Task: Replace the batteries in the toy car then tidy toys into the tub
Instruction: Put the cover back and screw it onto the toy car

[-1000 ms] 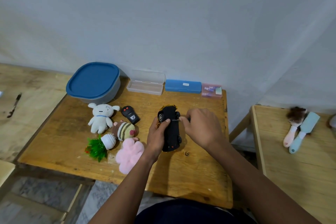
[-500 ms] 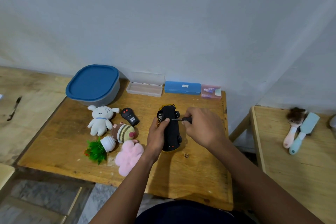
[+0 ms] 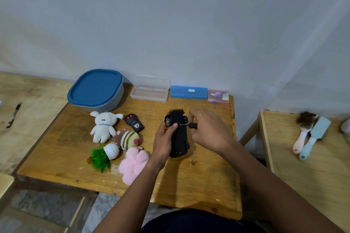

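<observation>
The toy car point(image 3: 179, 136) lies upside down on the wooden table point(image 3: 208, 185), its black underside up. My left hand point(image 3: 164, 138) grips its left side, thumb on the underside. My right hand point(image 3: 210, 130) holds a small black-handled screwdriver point(image 3: 190, 125) whose tip touches the car's underside near the front wheels. The grey tub with a blue lid point(image 3: 96, 91) stands shut at the back left. Toys lie to the left of the car: a white plush point(image 3: 103, 126), a black remote point(image 3: 134, 123), a striped plush point(image 3: 128, 139), a green plant toy point(image 3: 103, 157) and a pink plush point(image 3: 133, 163).
Along the wall stand an open clear case point(image 3: 149, 91), a blue case point(image 3: 188, 92) and a small pink box holding batteries point(image 3: 217, 96). A second table point(image 3: 312, 176) at the right carries two brushes point(image 3: 310, 134). A bench stands at the left.
My right hand has shifted slightly, showing more of the screwdriver handle. The car and my left hand stay in place.
</observation>
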Action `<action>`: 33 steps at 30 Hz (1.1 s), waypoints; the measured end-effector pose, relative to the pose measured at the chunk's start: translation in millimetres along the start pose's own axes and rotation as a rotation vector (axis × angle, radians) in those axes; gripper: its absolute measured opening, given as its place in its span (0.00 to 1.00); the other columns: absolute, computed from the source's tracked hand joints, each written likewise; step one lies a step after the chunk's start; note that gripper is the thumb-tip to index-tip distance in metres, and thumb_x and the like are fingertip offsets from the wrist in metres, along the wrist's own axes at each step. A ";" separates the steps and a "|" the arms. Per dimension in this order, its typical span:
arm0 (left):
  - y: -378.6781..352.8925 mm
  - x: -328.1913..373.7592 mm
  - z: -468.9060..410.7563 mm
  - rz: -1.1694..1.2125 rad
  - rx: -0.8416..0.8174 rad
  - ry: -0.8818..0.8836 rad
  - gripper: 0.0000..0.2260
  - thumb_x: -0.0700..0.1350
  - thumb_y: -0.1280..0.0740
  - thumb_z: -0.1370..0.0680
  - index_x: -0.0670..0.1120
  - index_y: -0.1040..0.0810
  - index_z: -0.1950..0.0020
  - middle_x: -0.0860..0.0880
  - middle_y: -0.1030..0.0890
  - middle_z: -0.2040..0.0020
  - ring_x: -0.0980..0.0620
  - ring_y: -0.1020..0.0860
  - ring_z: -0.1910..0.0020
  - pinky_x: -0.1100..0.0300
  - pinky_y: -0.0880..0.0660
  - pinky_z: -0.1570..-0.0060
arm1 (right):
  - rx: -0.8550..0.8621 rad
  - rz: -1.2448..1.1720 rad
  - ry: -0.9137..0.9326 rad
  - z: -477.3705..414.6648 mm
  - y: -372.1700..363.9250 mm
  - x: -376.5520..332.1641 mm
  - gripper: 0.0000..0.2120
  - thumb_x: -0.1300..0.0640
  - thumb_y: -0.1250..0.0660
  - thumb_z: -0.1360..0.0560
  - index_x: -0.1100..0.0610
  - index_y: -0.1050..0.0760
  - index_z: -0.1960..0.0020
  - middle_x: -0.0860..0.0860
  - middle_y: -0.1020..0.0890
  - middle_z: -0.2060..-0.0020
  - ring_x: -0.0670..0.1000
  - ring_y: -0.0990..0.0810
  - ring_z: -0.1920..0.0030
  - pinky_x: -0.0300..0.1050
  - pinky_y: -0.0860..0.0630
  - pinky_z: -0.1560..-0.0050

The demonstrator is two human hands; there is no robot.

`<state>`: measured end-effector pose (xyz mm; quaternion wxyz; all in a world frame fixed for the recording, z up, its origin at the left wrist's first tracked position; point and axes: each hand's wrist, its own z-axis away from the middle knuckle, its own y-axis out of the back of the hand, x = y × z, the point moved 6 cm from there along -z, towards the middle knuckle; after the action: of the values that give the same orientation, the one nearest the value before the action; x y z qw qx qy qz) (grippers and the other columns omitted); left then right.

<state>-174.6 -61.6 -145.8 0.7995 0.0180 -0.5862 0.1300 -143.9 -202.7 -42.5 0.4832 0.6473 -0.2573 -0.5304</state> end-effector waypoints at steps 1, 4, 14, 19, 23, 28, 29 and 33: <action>0.3 -0.4 -0.1 -0.002 0.006 0.000 0.09 0.48 0.34 0.18 0.52 0.22 0.38 0.43 0.15 0.45 0.46 0.15 0.50 0.52 0.18 0.55 | 0.011 0.018 -0.004 -0.5 1.5 0.2 0.07 0.57 0.30 0.27 0.49 0.25 0.52 0.47 0.21 0.55 0.50 0.23 0.55 0.50 0.21 0.55; 1.4 0.8 -0.6 -0.009 0.019 -0.007 0.08 0.48 0.33 0.18 0.53 0.21 0.39 0.43 0.15 0.46 0.47 0.15 0.52 0.50 0.19 0.54 | 0.063 0.109 -0.035 -2.1 2.9 3.4 0.07 0.49 0.34 0.23 0.51 0.21 0.52 0.48 0.20 0.60 0.52 0.21 0.58 0.51 0.21 0.58; -0.7 0.1 0.9 -0.020 0.006 -0.007 0.10 0.49 0.33 0.19 0.55 0.20 0.38 0.45 0.15 0.44 0.44 0.16 0.47 0.46 0.18 0.48 | -0.009 0.099 -0.109 1.5 -9.1 6.0 0.15 0.47 0.41 0.19 0.55 0.21 0.54 0.50 0.21 0.64 0.52 0.21 0.63 0.49 0.21 0.61; -0.5 1.5 -1.0 -0.021 0.004 -0.012 0.10 0.48 0.34 0.18 0.53 0.21 0.36 0.43 0.16 0.44 0.43 0.16 0.48 0.50 0.18 0.53 | -0.071 0.040 -0.032 3.8 -4.2 1.3 0.12 0.58 0.30 0.28 0.50 0.30 0.49 0.49 0.24 0.54 0.53 0.24 0.56 0.49 0.24 0.58; -0.4 -2.1 0.0 -0.032 0.003 0.005 0.10 0.48 0.34 0.18 0.53 0.22 0.37 0.44 0.15 0.45 0.44 0.16 0.48 0.50 0.18 0.52 | 0.039 0.184 -0.015 3.3 3.7 -0.4 0.05 0.52 0.33 0.24 0.51 0.24 0.50 0.49 0.21 0.56 0.53 0.21 0.56 0.48 0.23 0.59; -2.8 -1.5 -1.0 -0.030 0.006 0.004 0.10 0.48 0.33 0.18 0.53 0.21 0.38 0.44 0.15 0.45 0.44 0.15 0.48 0.47 0.18 0.51 | 0.038 0.246 -0.056 -0.3 -1.2 5.2 0.17 0.42 0.40 0.20 0.52 0.22 0.57 0.50 0.22 0.66 0.53 0.21 0.63 0.47 0.23 0.65; -3.6 -1.0 -1.2 -0.024 0.009 0.005 0.09 0.48 0.33 0.18 0.53 0.20 0.38 0.44 0.15 0.45 0.44 0.15 0.48 0.47 0.18 0.52 | 0.040 0.232 -0.063 -1.3 -2.3 6.9 0.18 0.42 0.41 0.20 0.53 0.23 0.59 0.50 0.23 0.68 0.53 0.22 0.65 0.46 0.25 0.66; -7.6 -2.0 -0.4 0.001 -0.018 0.022 0.09 0.47 0.34 0.18 0.52 0.21 0.38 0.41 0.16 0.45 0.40 0.16 0.48 0.44 0.18 0.51 | 0.058 0.184 -0.072 -4.1 -3.3 12.7 0.18 0.43 0.39 0.21 0.54 0.22 0.59 0.49 0.24 0.68 0.52 0.23 0.65 0.44 0.27 0.67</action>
<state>-173.0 -69.2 -146.9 0.8059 0.0093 -0.5785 0.1251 -136.8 -210.6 -51.1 0.5013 0.6154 -0.3480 -0.4990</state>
